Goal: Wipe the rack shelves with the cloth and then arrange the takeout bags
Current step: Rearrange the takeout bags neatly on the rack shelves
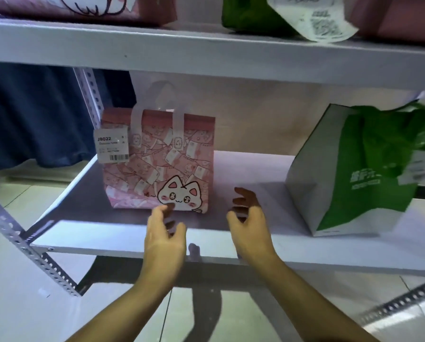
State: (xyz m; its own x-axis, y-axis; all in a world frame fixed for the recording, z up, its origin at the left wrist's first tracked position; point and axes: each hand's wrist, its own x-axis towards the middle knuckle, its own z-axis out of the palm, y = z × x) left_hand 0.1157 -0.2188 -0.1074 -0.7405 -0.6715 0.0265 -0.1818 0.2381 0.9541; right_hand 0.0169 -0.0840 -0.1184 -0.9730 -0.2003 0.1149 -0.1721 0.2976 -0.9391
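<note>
I see my left hand (163, 239) and right hand (249, 227), fingers loosely spread, holding nothing, before the pink cat bag (158, 160); a green-and-white bag (349, 174) stands right on the shelf (255, 174).

Two white rack shelves show: an upper shelf (206, 58) and a lower shelf (243, 169). Two takeout bags stand on the lower one: one pink cat-printed tote bag (157, 164) and one green-and-white paper bag (349, 174). Three more bags sit partly cut off on the upper shelf. Two bare hands appear: the left hand (163, 238) and the right hand (249, 225).
</note>
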